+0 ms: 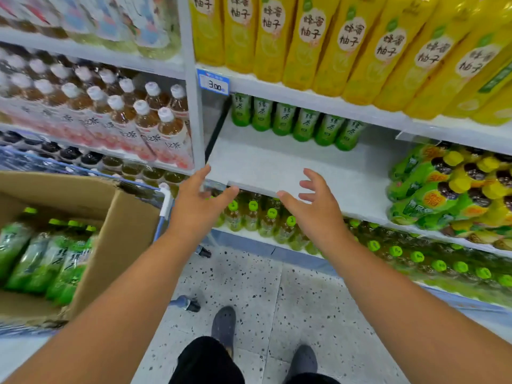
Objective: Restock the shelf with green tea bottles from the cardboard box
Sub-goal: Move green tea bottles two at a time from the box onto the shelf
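My left hand [198, 202] and right hand [315, 206] hover empty, fingers spread, near shelf [277, 164] edge; green tea bottles [296, 123] stand far back, leaving front room.

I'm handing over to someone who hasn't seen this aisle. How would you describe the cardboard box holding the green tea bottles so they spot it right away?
Look left of the white metal shelving, low in the view. There sits an open brown cardboard box with a torn flap. It is the only carton in sight, and green-labelled, green-capped tea bottles lie on their sides inside it, unlike the upright bottles on the shelves.
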The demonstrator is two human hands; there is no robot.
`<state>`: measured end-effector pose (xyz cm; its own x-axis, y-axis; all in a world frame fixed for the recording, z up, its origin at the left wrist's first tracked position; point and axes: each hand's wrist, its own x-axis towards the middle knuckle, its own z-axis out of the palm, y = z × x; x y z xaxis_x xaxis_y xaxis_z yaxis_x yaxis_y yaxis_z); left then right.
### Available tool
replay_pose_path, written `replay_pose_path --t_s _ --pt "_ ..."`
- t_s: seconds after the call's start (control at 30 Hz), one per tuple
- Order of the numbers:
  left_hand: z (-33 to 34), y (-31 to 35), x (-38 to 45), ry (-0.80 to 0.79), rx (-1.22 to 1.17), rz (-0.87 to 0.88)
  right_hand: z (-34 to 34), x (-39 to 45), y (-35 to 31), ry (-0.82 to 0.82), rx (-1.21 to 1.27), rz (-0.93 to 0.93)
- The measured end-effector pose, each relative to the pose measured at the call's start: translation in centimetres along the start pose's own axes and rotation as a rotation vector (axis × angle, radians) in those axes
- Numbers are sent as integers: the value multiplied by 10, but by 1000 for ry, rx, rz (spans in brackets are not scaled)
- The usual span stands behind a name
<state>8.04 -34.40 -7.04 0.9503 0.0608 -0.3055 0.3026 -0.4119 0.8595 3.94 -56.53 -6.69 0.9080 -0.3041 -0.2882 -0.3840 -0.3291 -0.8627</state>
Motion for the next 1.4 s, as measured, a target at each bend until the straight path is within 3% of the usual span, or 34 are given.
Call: replay_pose_path --t_s 0.27,0.43,0.67,0.87,1.2,1.4 --pt "-135 -20 -69 105 -42 -73 100 -78 -71 -178 -63 -19" --pt "-211 -35 -94 251 -82 -167 146 -108 -110 -294 -89 -73" --pt "-261 -37 -145 449 -230 -231 190 -140 -147 -510 -83 -143" --pt "-296 -57 -187 562 -220 -261 223 -173 -170 -618 -90 -177" --pt "-371 -105 -182 610 -200 -311 292 -184 -186 -651 -141 -94" --pt "-435 -160 -106 463 -142 -323 365 -169 -178 -530 -207 39"
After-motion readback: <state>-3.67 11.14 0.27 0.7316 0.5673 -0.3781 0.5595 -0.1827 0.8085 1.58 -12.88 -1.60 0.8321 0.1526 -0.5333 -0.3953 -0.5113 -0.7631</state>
